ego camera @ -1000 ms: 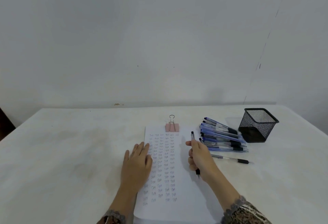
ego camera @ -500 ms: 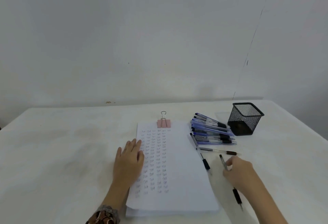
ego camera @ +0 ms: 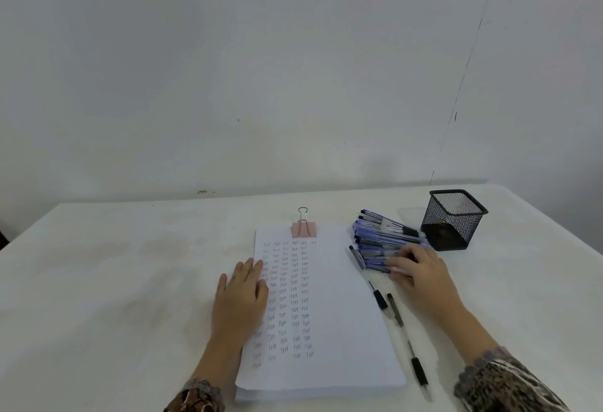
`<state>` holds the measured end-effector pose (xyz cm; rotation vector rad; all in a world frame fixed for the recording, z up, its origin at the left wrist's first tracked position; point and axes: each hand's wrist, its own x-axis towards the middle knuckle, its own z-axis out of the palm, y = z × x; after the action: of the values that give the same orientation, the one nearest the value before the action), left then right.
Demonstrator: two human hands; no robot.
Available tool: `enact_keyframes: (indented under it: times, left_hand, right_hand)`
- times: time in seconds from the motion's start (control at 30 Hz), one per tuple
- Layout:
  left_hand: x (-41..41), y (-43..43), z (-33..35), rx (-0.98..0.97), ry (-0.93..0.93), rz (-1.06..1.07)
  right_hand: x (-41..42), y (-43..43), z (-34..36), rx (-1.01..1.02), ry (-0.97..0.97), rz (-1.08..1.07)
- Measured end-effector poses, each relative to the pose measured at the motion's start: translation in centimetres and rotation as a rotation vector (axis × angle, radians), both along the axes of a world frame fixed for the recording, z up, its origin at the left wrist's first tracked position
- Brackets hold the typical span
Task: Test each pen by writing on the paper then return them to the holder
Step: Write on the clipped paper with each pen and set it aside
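– Blue plastic pens [ego camera: 381,238], where?
– Piled right of centre, beside the black mesh holder [ego camera: 453,219]. Right hand [ego camera: 421,274] touches them, its grip unclear; left hand [ego camera: 239,297] flat, fingers together, on the white written paper [ego camera: 342,313].

We're seeing the left hand [ego camera: 239,294] lying flat on the paper [ego camera: 329,313], at its left edge. The right hand [ego camera: 421,274] is reaching onto the pen pile [ego camera: 378,238], its fingers [ego camera: 393,263] blurring, grip unclear. A loose pen [ego camera: 380,299] and a second pen [ego camera: 419,371] are lying on the table [ego camera: 114,281], right of the paper. The mesh holder [ego camera: 453,219] is standing just beside the pile.
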<state>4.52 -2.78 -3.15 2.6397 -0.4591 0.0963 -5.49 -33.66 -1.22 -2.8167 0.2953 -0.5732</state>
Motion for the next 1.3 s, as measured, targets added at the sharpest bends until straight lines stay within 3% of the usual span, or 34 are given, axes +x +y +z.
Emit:
enact_keyframes:
  times: [0.1, 0.27, 0.6, 0.8, 0.97, 1.07, 1.13, 1.3]
  left_hand:
    - [0.0, 0.0, 0.0, -0.021, -0.022, 0.003]
    - [0.0, -0.1, 0.0, -0.021, -0.027, 0.013]
    - [0.1, -0.1, -0.3, -0.029, -0.049, 0.016]
    - [0.0, -0.1, -0.2, -0.022, -0.067, 0.017]
    - [0.1, -0.2, -0.3, -0.017, -0.055, 0.022]
    - [0.1, -0.2, -0.2, -0.026, -0.039, 0.026]
    - [0.0, -0.2, -0.2, -0.025, -0.044, 0.022]
    - [0.1, -0.2, -0.4, -0.039, -0.084, 0.019]
  right_hand:
    - [0.7, -0.2, -0.2, -0.104, -0.070, 0.017]
    - [2.2, -0.7, 0.5, -0.173, -0.028, -0.026]
    - [2.3, 0.6, 1.1, -0.165, 0.207, -0.108]
    - [2.4, 0.5, -0.1, -0.276, 0.010, -0.093]
    - [2.5, 1.4, 1.0, -0.127, -0.235, 0.072]
    - [2.4, 3.5, 3.4, 0.041, 0.114, 0.104]
    - [2.6, 4.5, 3.8, -0.005, 0.326, 0.055]
    - [3.3, 5.1, 4.0, 0.174, 0.391, -0.073]
